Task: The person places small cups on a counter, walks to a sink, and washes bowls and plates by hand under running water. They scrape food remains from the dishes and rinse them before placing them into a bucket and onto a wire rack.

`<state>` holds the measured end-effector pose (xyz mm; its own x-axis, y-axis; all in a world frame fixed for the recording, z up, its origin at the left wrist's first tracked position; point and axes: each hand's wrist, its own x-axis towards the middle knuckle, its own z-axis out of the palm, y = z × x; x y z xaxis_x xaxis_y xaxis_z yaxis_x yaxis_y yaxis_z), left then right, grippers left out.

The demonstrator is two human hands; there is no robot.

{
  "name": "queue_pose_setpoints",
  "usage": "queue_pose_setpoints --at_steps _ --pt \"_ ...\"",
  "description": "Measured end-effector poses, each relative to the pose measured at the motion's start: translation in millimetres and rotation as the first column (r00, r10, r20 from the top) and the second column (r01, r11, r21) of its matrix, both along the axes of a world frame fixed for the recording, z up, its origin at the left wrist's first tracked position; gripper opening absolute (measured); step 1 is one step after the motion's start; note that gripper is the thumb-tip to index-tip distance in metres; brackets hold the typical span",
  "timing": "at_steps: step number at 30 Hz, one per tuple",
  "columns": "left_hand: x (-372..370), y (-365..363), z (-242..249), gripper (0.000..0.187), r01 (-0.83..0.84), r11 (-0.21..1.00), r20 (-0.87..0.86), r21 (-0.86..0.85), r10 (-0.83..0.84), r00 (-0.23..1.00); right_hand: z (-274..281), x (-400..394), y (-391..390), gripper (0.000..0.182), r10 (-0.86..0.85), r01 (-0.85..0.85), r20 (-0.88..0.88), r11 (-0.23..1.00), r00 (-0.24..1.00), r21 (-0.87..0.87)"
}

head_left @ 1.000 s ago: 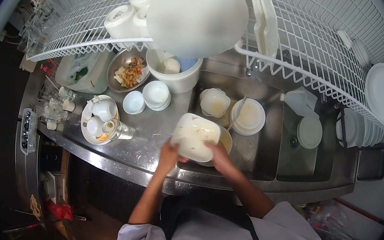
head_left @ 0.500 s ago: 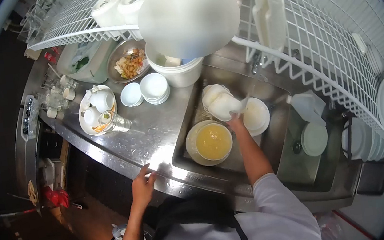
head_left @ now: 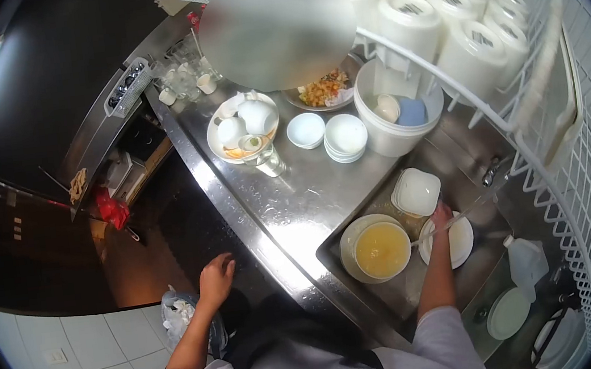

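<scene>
My left hand (head_left: 216, 277) hangs beyond the counter's front edge, fingers loosely bent and slightly apart, holding nothing. In the sink, my right hand (head_left: 443, 217) is at the near edge of stacked white square bowls (head_left: 418, 193), above a round white plate (head_left: 458, 240). Its fingertips are hidden, so its grip is unclear. Left of it stands a round container of yellowish liquid (head_left: 382, 250), with a thin pale handle-like piece at its rim. Small white bowls (head_left: 345, 136) and a plate (head_left: 215, 137) holding cups, with a glass (head_left: 266, 160) beside it, are on the counter.
A white bucket (head_left: 391, 143) and a metal bowl of food scraps (head_left: 326, 92) stand at the back. A wire rack (head_left: 495, 114) with white cups overhangs the sink. On the right are a faucet (head_left: 492, 170), plastic jug (head_left: 528, 263) and pale plate (head_left: 508, 313).
The view has swung left. My left hand has left the counter's edge. My right hand has shifted toward the round plate, and the tilted top bowl now rests squarely on the stack.
</scene>
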<state>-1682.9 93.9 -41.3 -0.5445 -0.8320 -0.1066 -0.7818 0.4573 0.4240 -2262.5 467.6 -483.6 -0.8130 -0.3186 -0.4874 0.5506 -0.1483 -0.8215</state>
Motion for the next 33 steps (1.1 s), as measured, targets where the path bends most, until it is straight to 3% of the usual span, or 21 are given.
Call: queue_pose_setpoints --at_steps 2,4,7,10,12,15,16,17,18,19,20,21,24,27,31,33 --pt "-17 -19 -9 0.025 0.037 0.996 -0.066 -0.077 -0.042 0.997 22 46 -7 0.023 -0.406 0.388 0.183 0.913 0.895 0.128" --pt "-34 -46 -18 0.024 0.077 0.984 -0.128 -0.162 -0.098 0.987 78 103 -8 0.025 -0.336 0.429 0.393 0.886 0.856 -0.178" --pt "-80 -91 -11 0.023 0.076 0.963 -0.16 -0.259 -0.12 0.98 96 146 -9 0.021 -0.184 0.455 0.512 0.753 0.839 -0.475" --pt "-131 -147 -1 0.027 0.114 0.919 -0.212 -0.378 -0.205 0.955 135 164 -29 0.023 -0.372 0.489 0.482 0.861 0.793 -0.141" --pt "-169 -193 -4 0.038 0.143 0.856 -0.236 -0.496 -0.291 0.927 142 181 -26 0.025 -0.29 0.441 0.526 0.878 0.8 -0.187" --pt "-223 -251 4 0.053 0.315 0.757 -0.131 -0.573 -0.464 0.876 160 214 -24 0.028 -0.213 0.36 0.523 0.912 0.825 -0.196" --pt "-240 -274 -3 0.056 0.393 0.688 -0.076 -0.61 -0.544 0.835 157 219 -26 0.027 0.138 0.174 0.457 0.799 0.878 -0.575" --pt "-255 -294 -7 0.059 0.465 0.612 -0.018 -0.639 -0.617 0.787 152 224 -27 0.025 0.46 -0.062 0.238 0.547 0.855 -0.835" --pt "-267 -311 -7 0.062 0.595 0.518 0.074 -0.614 -0.714 0.697 192 236 -59 0.024 0.233 -0.073 0.209 0.814 0.95 -0.576" --pt "-277 -325 -10 0.066 0.711 0.406 0.163 -0.574 -0.794 0.585 251 252 -100 0.024 0.074 -0.064 0.122 0.994 0.99 -0.087" --pt "-286 -337 -13 0.07 0.811 0.276 0.247 -0.515 -0.858 0.45 313 268 -143 0.024 -0.017 -0.022 0.106 0.934 0.994 0.358" --pt "-297 -347 -23 0.077 0.837 0.179 0.263 -0.517 -0.897 0.354 331 268 -165 0.025 0.062 -0.068 0.027 0.935 0.998 0.347" --pt "-308 -355 -8 0.073 0.937 0.106 0.345 -0.334 -0.911 0.226 385 261 -238 0.028 0.222 -0.156 -0.18 0.934 0.958 0.322" --pt "-317 -366 -13 0.065 0.914 0.03 0.337 -0.404 -0.924 0.179 401 246 -307 0.027 0.302 -0.187 -0.321 0.921 0.898 0.342" --pt "-322 -379 -19 0.058 0.93 0.048 0.299 -0.363 -0.94 0.165 422 237 -393 0.029 0.479 -0.222 -0.523 0.85 0.705 0.478" --pt "-318 -380 -16 0.057 0.923 0.105 0.274 -0.371 -0.937 0.217 445 230 -433 0.031 0.613 -0.089 -0.622 0.744 0.488 0.663"
